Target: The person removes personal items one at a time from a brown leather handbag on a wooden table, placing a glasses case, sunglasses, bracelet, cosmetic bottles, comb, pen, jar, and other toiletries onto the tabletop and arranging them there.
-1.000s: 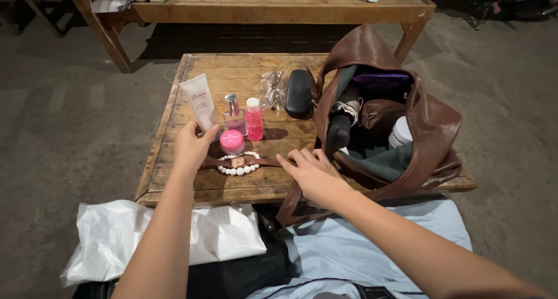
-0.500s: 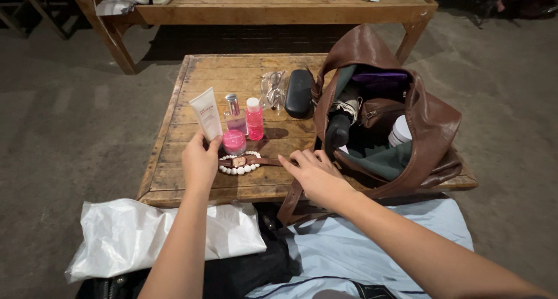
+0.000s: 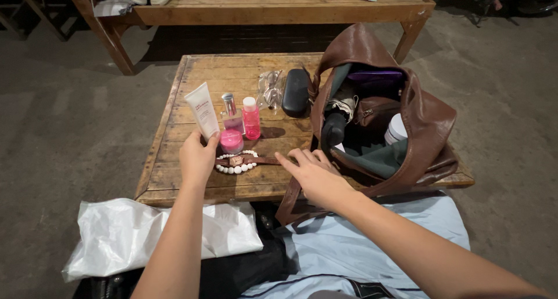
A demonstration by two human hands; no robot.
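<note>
The left hand (image 3: 197, 156) reaches over the near part of the wooden desk (image 3: 174, 121), its fingers (image 3: 210, 141) pinched around the lower end of a white cosmetic tube (image 3: 202, 109), which stands tilted, cap end down, at the left of a small row of toiletries. Just beside the tube are a clear perfume bottle with a silver cap (image 3: 231, 114), a pink bottle with a white cap (image 3: 251, 118) and a low pink jar (image 3: 231, 141). The jar nearly touches the thumb.

The right hand (image 3: 311, 174) lies open and flat on the desk, fingers spread and gripping nothing, beside the near rim of the open brown leather bag (image 3: 427, 121). Its fingertips point toward a brown-strapped wristwatch (image 3: 238, 160) lying across a white bead bracelet (image 3: 235, 168) between the two hands.

Farther back lie folded clear-framed glasses (image 3: 271, 89) and a black glasses case (image 3: 296, 92).

The risk, as I judge it, lies in the crowding. The tube is held only at its narrow end, so a tilt or sideways sweep could knock over the tall perfume bottle or the pink bottle, and the jar could be pushed onto the watch. The bag slumps against the desk's right edge; a tug on its strap could spill what is inside.
</note>
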